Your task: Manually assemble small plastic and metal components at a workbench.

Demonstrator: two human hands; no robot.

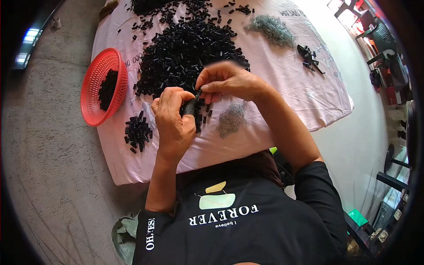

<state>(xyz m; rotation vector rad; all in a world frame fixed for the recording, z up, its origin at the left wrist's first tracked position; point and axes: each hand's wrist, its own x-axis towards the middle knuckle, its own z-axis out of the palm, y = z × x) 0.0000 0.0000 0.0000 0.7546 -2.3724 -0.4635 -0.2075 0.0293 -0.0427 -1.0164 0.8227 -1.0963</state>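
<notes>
My left hand (173,121) is closed, its fingers curled and its thumb wrapped in a dark cover; what it grips is hidden. Facing it, my right hand (232,81) pinches a small black piece (199,91) between thumb and fingertips. The two hands nearly meet at the near edge of a large heap of small black tubular pieces (185,51). Below my right hand lies a small pile of thin silvery metal pieces (232,119). Left of my left hand sits a separate small pile of black pieces (138,131).
A red perforated plastic basket (88,95) with black bits inside stands tilted at the cloth's left edge. A larger silvery metal pile (270,31) and a few long black parts (311,58) lie far right on the pale pink cloth (291,101). Black racks (384,35) stand beyond, at right.
</notes>
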